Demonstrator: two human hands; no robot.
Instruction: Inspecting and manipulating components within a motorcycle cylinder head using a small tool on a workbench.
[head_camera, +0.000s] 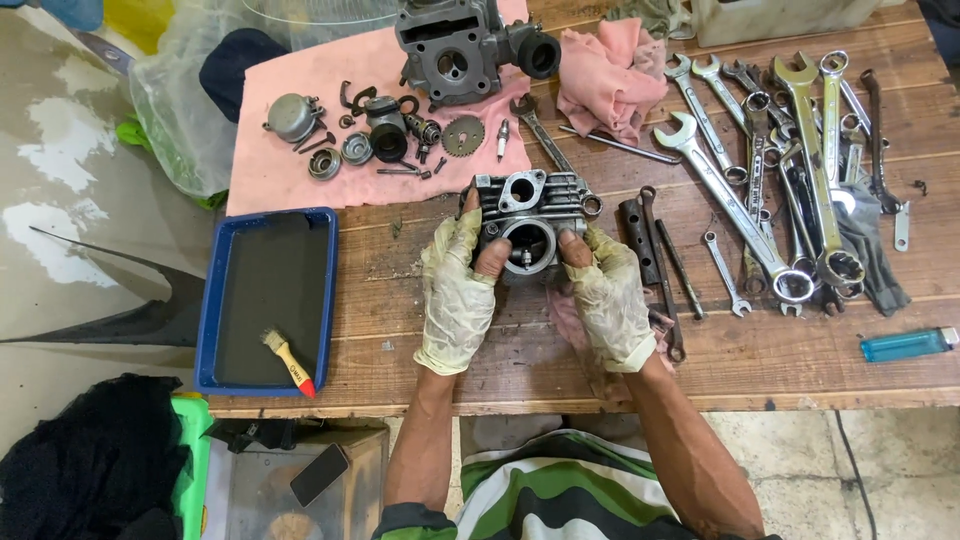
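Both hands are wrapped round a grey metal engine part (528, 215) with fins and a big round hole in its face; it sits near the middle of the wooden table (420, 340), just in front of the person; the left hand (458, 290) in its dirty pale glove grips the part's left side, fingers curled shut on it and the thumb lying by the round hole; the right hand (608, 295), gloved the same way, grips the right side, fingers closed on it too, thumb up by the hole's rim; it looks like the step in hand is holding the part steady and looking into the hole, maybe pressing at something small inside; any next move would need a firm two-handed hold, because the part looks heavy and greasy and could slip; at 12 o'clock from the part a bigger engine block (455, 45) stands on a pink cloth (290, 175), with small loose bits (385, 140) spread at 10 o'clock; at 2 to 3 o'clock lies a heap of shiny spanners (780, 150); at 9 o'clock is a blue tray (208, 300) with a little brush (288, 360) in it; a blue lighter (905, 345) lies far off at 4 o'clock.
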